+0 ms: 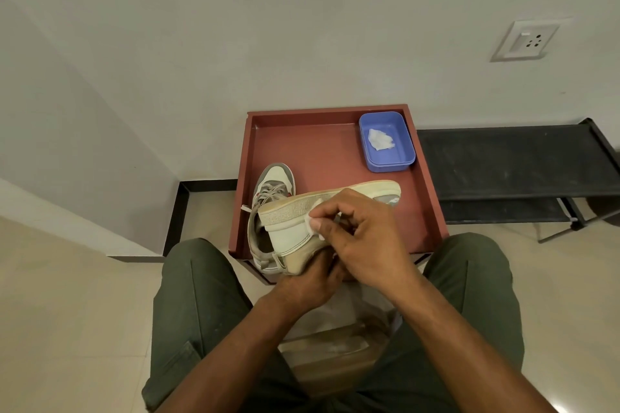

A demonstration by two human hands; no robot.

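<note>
Green trousers (201,312) frame two hands busy with a shoe.
Left hand (310,282) grips the white-and-beige leather sneaker (290,235) from below, over the near rim of the red-brown square tray (322,151); right hand (364,241) pinches a small white wipe (313,226) against its sole edge. Beyond sits a blue plastic tub (404,157).

Single view, head-worn, wide-angle. Looks forward and steeply down from above the seated person's lap (469,295), facing the wall (302,27). The sneaker (292,235) is near, centre frame, with the red tray (322,151) just beyond the knees.
</note>
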